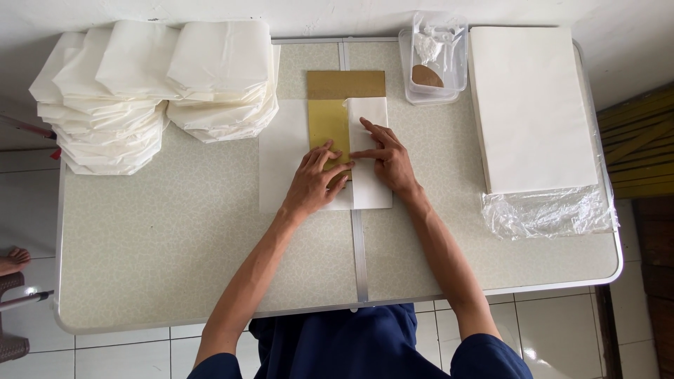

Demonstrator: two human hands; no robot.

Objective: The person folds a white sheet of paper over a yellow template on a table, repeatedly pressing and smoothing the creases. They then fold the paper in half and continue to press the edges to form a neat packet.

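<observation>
Here, a white paper sheet [284, 154] lies flat at the middle of the speckled folding table [175, 238], partly folded over a stiff gold-brown cardboard template [330, 105] whose top end sticks out beyond it. The left hand [314, 184] presses down on the folded paper at the template's lower end, fingers close together and flat. The right hand [388, 158] rests just beside it on the right flap, fingers spread, index pointing left along the fold. Puffy folded white paper bags [161, 84] are heaped at the left; a smooth stack of white sheets [530, 105] lies on crinkled clear plastic wrap [547, 214] at the right, beside a clear plastic container [434, 60].
</observation>
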